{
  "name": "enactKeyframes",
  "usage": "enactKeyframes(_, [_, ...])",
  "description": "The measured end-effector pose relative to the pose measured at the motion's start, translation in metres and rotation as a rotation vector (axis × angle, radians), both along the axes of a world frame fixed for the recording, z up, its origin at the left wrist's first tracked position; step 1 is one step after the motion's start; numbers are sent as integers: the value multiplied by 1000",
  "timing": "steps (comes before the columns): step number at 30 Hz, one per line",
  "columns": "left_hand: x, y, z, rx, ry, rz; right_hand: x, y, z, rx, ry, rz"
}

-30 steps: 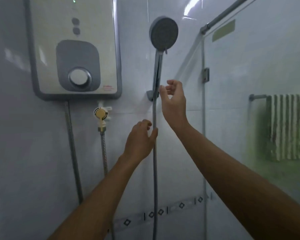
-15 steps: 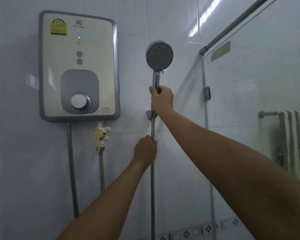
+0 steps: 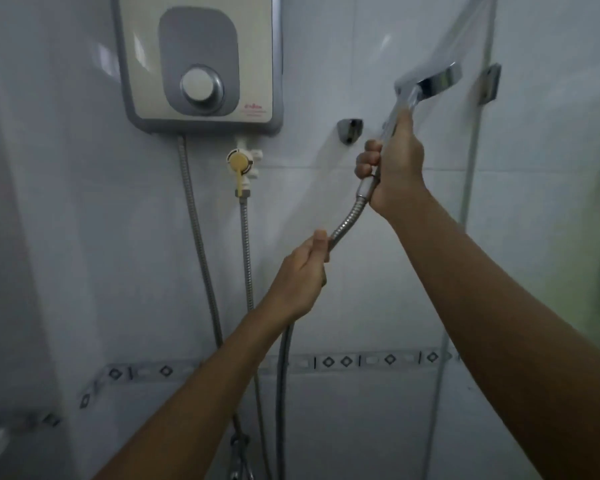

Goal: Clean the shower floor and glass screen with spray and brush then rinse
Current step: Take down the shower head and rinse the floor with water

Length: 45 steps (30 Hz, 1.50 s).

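Observation:
My right hand (image 3: pixel 394 168) grips the handle of the chrome shower head (image 3: pixel 433 81), which is off the wall and tilted up to the right, its round head blurred. The wall bracket (image 3: pixel 350 129) to its left holds nothing. Below, my left hand (image 3: pixel 302 275) holds the ribbed metal shower hose (image 3: pixel 349 216), which bends between the two hands and then drops straight down. The glass screen (image 3: pixel 551 202) stands on the right. No spray bottle or brush is in view.
A white and grey water heater (image 3: pixel 198 60) hangs on the tiled wall at upper left. Under it sits a yellow-handled valve (image 3: pixel 240 166) with two more metal hoses running down. A hinge (image 3: pixel 489 84) holds the screen's edge.
My right hand has lifted the shower head out of its bracket and tilted it to the right. My left hand still holds the hose, now bent. The camera has tipped downward.

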<state>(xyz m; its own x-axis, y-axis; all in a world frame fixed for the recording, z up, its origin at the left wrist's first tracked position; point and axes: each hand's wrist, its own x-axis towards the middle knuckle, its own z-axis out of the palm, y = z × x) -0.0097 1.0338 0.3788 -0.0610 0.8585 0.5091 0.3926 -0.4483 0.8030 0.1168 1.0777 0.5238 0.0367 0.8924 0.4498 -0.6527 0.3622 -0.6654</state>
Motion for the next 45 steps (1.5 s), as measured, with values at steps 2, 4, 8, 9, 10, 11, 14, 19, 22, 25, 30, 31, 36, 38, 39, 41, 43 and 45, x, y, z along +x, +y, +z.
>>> enactKeyframes(2, [-10, -15, -32, -98, -61, 4, -1, -6, -44, -27, -87, 30])
enactKeyframes(4, [-24, -28, -72, -211, -142, 36, -7, -14, -96, -42, -171, 62])
enactKeyframes(8, [-60, -45, -164, -369, -124, 192, -27, -30, -197, -83, -234, 70])
enactKeyframes(9, [-69, -45, -188, -395, -98, 239, -32, -34, -221, -107, -233, 76])
enactKeyframes(10, [-80, -46, -216, -435, -81, 289, -40, -39, -249, -150, -226, 88])
enactKeyframes(11, [-90, -47, -241, -486, -78, 337, -48, -44, -273, -199, -215, 94])
enactKeyframes(14, [-110, -51, -306, -674, -68, 414, -73, -57, -339, -379, -188, 84])
enactKeyframes(19, [-128, -45, -377, -908, -58, 426, -102, -70, -422, -674, -207, -52])
enactKeyframes(22, [-136, -30, -402, -974, -65, 405, -111, -71, -450, -802, -188, -98])
enactKeyframes(25, [-138, -16, -416, -1012, -120, 395, -113, -68, -459, -831, -155, -139])
enactKeyframes(30, [-135, -4, -428, -1054, -379, 339, -120, -64, -460, -792, -168, -212])
enactKeyframes(31, [-134, -3, -429, -1066, -470, 297, -120, -65, -460, -791, -160, -228])
enactKeyframes(36, [-133, -6, -426, -1106, -788, 201, -126, -69, -455, -792, -94, -190])
enactKeyframes(38, [-129, -7, -421, -1098, -845, 206, -126, -73, -451, -777, -76, -185])
enactKeyframes(39, [-127, -7, -419, -1092, -846, 224, -125, -75, -448, -766, -80, -190])
enactKeyframes(41, [-121, -9, -416, -1083, -745, 272, -118, -80, -441, -731, -109, -226])
enactKeyframes(43, [-110, -15, -405, -1065, -613, 292, -103, -86, -430, -692, -149, -278])
enactKeyframes(45, [-95, -21, -386, -1025, -506, 286, -84, -94, -417, -656, -179, -329])
